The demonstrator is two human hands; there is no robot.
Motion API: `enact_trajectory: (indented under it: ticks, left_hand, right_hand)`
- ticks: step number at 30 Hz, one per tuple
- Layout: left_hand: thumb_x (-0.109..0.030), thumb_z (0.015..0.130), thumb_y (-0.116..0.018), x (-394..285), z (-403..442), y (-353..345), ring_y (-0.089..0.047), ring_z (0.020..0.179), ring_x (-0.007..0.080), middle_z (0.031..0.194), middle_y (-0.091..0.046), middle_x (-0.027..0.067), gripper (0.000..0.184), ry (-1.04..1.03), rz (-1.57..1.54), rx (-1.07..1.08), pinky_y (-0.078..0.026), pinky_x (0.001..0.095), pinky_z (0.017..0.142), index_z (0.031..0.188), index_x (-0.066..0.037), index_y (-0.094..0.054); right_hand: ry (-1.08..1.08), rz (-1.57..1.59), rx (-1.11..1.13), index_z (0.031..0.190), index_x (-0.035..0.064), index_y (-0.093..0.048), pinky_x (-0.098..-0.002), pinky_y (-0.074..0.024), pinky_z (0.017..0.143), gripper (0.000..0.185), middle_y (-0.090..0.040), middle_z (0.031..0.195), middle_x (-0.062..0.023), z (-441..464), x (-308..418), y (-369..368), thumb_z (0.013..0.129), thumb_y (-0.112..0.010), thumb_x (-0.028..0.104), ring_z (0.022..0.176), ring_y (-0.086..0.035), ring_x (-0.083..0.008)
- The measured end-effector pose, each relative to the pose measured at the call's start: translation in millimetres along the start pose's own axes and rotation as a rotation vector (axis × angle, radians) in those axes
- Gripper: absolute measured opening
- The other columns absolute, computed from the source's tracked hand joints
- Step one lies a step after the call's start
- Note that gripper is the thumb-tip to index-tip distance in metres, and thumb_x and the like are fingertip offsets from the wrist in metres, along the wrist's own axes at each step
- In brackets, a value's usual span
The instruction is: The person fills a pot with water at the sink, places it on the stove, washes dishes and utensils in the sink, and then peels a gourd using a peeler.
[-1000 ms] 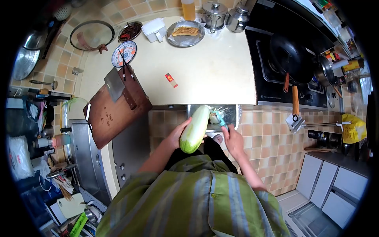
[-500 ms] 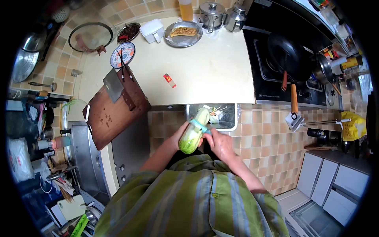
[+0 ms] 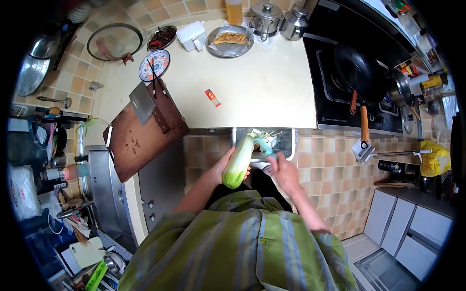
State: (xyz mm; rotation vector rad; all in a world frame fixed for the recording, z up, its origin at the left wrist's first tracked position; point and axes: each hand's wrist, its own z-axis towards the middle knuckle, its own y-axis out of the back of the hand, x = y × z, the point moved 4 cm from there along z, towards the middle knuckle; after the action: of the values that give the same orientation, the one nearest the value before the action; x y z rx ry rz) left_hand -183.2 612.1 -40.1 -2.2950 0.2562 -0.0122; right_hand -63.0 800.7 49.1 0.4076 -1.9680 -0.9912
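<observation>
My left hand [image 3: 224, 165] is closed around a long pale green gourd [image 3: 239, 165], its peeled upper length whitish and its lower end still green-skinned. In my right hand [image 3: 285, 174] is a teal peeler [image 3: 265, 146], its head beside the gourd's upper end and slightly smeared by motion. Below them sits a white-rimmed bin [image 3: 293, 141] with a liner and some peelings and scraps inside. Whether the peeler's blade touches the gourd, I cannot tell.
On the counter, a cleaver [image 3: 142, 103] lies on a wooden cutting board [image 3: 131, 140]. Chopsticks rest across a patterned plate [image 3: 145, 72]. A small red packet [image 3: 212, 98] lies nearby. A black wok [image 3: 357, 72] stands on the stove at right; a sink [image 3: 104, 189] is at left.
The peeler has moved from across the gourd's middle to its upper end, off to the right. My right hand has shifted right with it, and more of the gourd shows.
</observation>
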Motion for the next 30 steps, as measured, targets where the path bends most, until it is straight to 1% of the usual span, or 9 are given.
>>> enact_trajectory:
  ticks: [2,4,8,10,16,21,25,28,30]
  left_hand:
    - [-0.071,0.098,-0.033,-1,6,5,-0.072,0.080,0.0354,0.097,-0.070,0.0224,0.078,-0.019,0.035,0.009,-0.062,0.0470,0.069,0.125,-0.002,-0.060]
    - [-0.070,0.098,-0.034,-5,6,1,-0.072,0.079,0.0348,0.097,-0.070,0.0216,0.077,-0.034,0.062,0.027,-0.062,0.0465,0.068,0.124,-0.003,-0.060]
    - [-0.068,0.100,-0.035,-3,1,-7,-0.071,0.077,0.0338,0.096,-0.070,0.0203,0.073,0.056,0.113,-0.006,-0.061,0.0474,0.068,0.125,-0.004,-0.060]
    - [-0.067,0.100,-0.034,-2,-6,-12,-0.071,0.076,0.0340,0.096,-0.069,0.0202,0.072,0.104,0.126,0.003,-0.061,0.0481,0.069,0.125,-0.005,-0.060]
    - [-0.061,0.102,-0.042,1,-13,-20,-0.070,0.096,0.0394,0.110,-0.068,0.0162,0.068,-0.028,-0.117,0.149,-0.054,0.0590,0.095,0.135,-0.003,-0.055]
    - [-0.059,0.102,-0.040,-7,-3,-10,-0.065,0.110,0.0415,0.125,-0.062,0.0238,0.070,-0.113,0.009,0.073,-0.052,0.0574,0.098,0.142,-0.002,-0.048]
    - [-0.063,0.102,-0.037,-23,2,-15,-0.066,0.106,0.0446,0.125,-0.062,0.0289,0.074,-0.239,-0.017,0.202,-0.055,0.0572,0.093,0.145,-0.003,-0.045]
    - [-0.068,0.098,-0.038,-25,-13,-43,-0.068,0.100,0.0379,0.122,-0.065,0.0199,0.077,-0.136,-0.087,0.322,-0.058,0.0536,0.085,0.143,-0.006,-0.049]
    - [-0.072,0.096,-0.039,-25,-8,-48,-0.069,0.098,0.0374,0.119,-0.066,0.0198,0.082,-0.197,-0.132,0.254,-0.058,0.0530,0.085,0.143,-0.007,-0.049]
  right_hand:
    - [0.271,0.064,0.158,0.104,0.0064,-0.056,-0.0526,-0.0495,0.057,0.034,-0.063,0.068,-0.0217,-24,43,6,0.101,-0.057,0.040,0.065,-0.064,-0.0442]
    - [0.460,0.016,0.125,0.101,0.0068,-0.055,-0.0527,-0.0495,0.057,0.033,-0.063,0.068,-0.0206,-37,65,9,0.100,-0.058,0.040,0.064,-0.063,-0.0441]
    - [0.357,-0.103,-0.017,0.099,0.0044,-0.056,-0.0505,-0.0500,0.054,0.031,-0.065,0.069,-0.0197,2,27,-5,0.101,-0.057,0.036,0.061,-0.064,-0.0414]
    - [0.151,-0.176,0.026,0.102,0.0033,-0.057,-0.0513,-0.0522,0.061,0.036,-0.068,0.075,-0.0204,33,-2,-14,0.102,-0.052,0.039,0.069,-0.067,-0.0413]
    - [-0.241,-0.190,-0.010,0.106,0.0013,-0.057,-0.0525,-0.0533,0.077,0.045,-0.071,0.088,-0.0248,44,-63,-22,0.104,-0.043,0.043,0.087,-0.069,-0.0427]
    - [-0.074,0.010,-0.087,0.105,0.0052,-0.052,-0.0585,-0.0482,0.064,0.039,-0.066,0.075,-0.0268,4,-20,-8,0.104,-0.046,0.044,0.072,-0.064,-0.0493]
    - [0.242,0.135,0.099,0.109,0.0059,-0.056,-0.0524,-0.0509,0.062,0.033,-0.066,0.073,-0.0220,-37,45,-7,0.101,-0.055,0.038,0.069,-0.066,-0.0430]
    - [0.382,0.092,0.061,0.105,0.0051,-0.056,-0.0494,-0.0515,0.060,0.030,-0.066,0.073,-0.0200,-46,65,-12,0.101,-0.057,0.035,0.066,-0.066,-0.0391]
    - [0.430,0.038,0.018,0.103,0.0049,-0.056,-0.0486,-0.0513,0.059,0.029,-0.067,0.072,-0.0190,-45,66,-12,0.100,-0.058,0.034,0.064,-0.066,-0.0377]
